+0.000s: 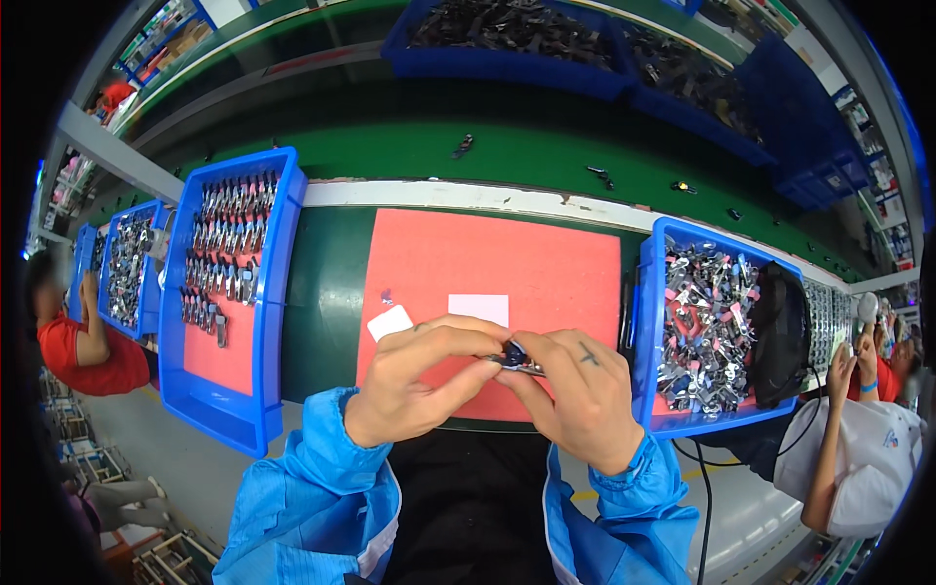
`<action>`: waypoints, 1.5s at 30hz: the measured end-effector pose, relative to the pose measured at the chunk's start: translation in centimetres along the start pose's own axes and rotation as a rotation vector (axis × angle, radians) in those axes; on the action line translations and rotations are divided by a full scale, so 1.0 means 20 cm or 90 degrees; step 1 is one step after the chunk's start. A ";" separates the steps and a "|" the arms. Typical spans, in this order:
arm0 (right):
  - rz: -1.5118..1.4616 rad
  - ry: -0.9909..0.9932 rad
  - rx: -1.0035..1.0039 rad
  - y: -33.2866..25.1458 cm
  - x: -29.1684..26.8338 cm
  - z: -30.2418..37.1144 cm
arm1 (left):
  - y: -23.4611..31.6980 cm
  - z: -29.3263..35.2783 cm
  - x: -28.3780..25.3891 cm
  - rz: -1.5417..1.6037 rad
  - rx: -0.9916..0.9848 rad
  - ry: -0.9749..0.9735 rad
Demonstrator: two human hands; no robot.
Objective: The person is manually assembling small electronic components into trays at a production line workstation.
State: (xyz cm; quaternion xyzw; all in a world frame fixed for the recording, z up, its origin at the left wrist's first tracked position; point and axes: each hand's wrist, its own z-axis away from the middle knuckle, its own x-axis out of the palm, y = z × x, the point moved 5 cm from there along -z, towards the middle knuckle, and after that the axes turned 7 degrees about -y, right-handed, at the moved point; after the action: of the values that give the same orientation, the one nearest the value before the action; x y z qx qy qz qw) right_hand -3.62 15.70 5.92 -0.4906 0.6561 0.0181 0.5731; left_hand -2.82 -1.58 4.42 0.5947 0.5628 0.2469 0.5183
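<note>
Over the pink foam mat (546,249) my hands meet at a small dark-blue and silver metal piece (514,355), which looks like a nail clipper. My left hand (421,369) pinches its left end between thumb and fingers. At the other end, the thumb and fingers of my right hand (583,390) are closed on it. My fingers cover much of the piece, so its exact shape is hidden. Just beyond my fingertips lies a pale pink card (478,308). A white rounded square (390,323) rests beside my left hand.
To the left, a blue tray (270,322) holds rows of similar metal pieces. A blue bin (646,336) at right is heaped with loose ones, with a black pouch (780,336) at its side. Beyond runs a green conveyor (390,136) with scattered pieces. Co-workers sit on both sides.
</note>
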 end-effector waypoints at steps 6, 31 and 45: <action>-0.044 -0.055 0.013 0.03 0.01 0.05 | 0.02 0.00 0.02 -0.023 -0.045 -0.104; -0.567 0.014 0.230 -0.09 0.60 -0.02 | 0.05 0.76 -0.67 -0.394 -0.308 0.303; -0.391 0.195 0.408 0.41 0.53 0.15 | -0.30 1.04 -1.14 -0.658 -0.605 0.229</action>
State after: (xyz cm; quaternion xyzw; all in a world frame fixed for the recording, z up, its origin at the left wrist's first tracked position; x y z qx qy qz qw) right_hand -5.46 15.05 -7.66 -0.4572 0.5300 -0.4287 0.5713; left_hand 7.37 -30.79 -1.32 -0.0866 0.6806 0.2826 0.6704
